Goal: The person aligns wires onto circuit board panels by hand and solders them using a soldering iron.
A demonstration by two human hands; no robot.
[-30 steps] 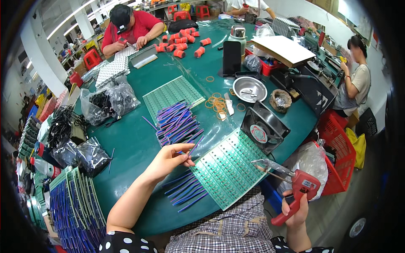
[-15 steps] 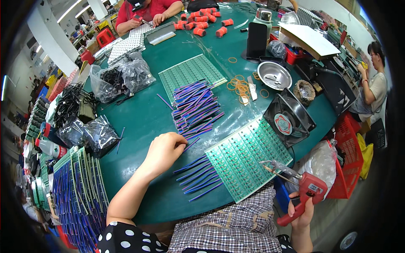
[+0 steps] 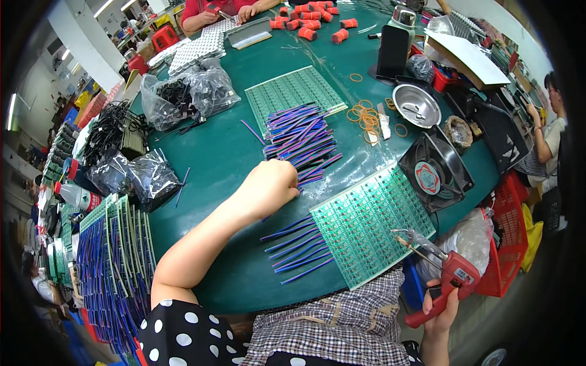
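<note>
My left hand (image 3: pixel 271 188) is closed, fingers curled at the near edge of a loose pile of blue and purple wires (image 3: pixel 302 137); its fingertips are mostly hidden. In my right hand (image 3: pixel 444 310) is a red soldering gun (image 3: pixel 459 274), its metal tip over the right part of a green circuit board panel (image 3: pixel 372 222). A row of short wires (image 3: pixel 299 250) sticks out from the panel's left edge. Beneath the far end of the wire pile lies a second green panel (image 3: pixel 293 91).
A black fan (image 3: pixel 434 171) stands right of the near panel, with a metal bowl (image 3: pixel 416 107) and rubber bands (image 3: pixel 366 116) beyond. Wired panels (image 3: pixel 116 274) are stacked at left, near bagged cables (image 3: pixel 189 94). Across the table a person in red (image 3: pixel 226 9) works.
My left hand has moved away from me and to the right, up to the wire pile. The soldering gun stays in my right hand. The whole view has shifted slightly.
</note>
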